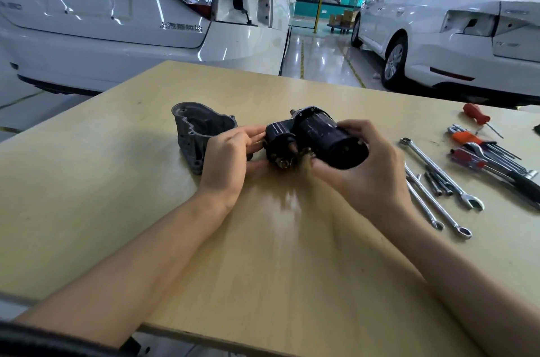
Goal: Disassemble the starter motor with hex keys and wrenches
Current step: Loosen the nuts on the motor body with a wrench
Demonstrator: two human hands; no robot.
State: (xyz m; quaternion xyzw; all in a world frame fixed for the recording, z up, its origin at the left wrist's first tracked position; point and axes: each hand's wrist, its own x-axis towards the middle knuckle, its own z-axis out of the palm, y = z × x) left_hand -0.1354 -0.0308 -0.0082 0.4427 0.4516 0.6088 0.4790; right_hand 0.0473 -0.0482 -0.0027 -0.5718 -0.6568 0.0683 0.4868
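Observation:
The black starter motor body (pixel 321 134) lies on the wooden table (pixel 263 254) with its small solenoid cylinder (pixel 279 137) on the left side. My right hand (pixel 371 169) grips the large cylinder from the right, fingers curled over its end. My left hand (pixel 230 158) touches the solenoid end, with the thumb below and the fingers above it. The grey cast nose housing (pixel 198 131) stands detached to the left, partly behind my left hand.
Three combination wrenches (pixel 438 175) and several long bolts (pixel 438 184) lie right of my right hand. Farther right are hex key sets (pixel 491 152) and a red-handled screwdriver (pixel 476 114). Two white cars stand beyond the table's far edge.

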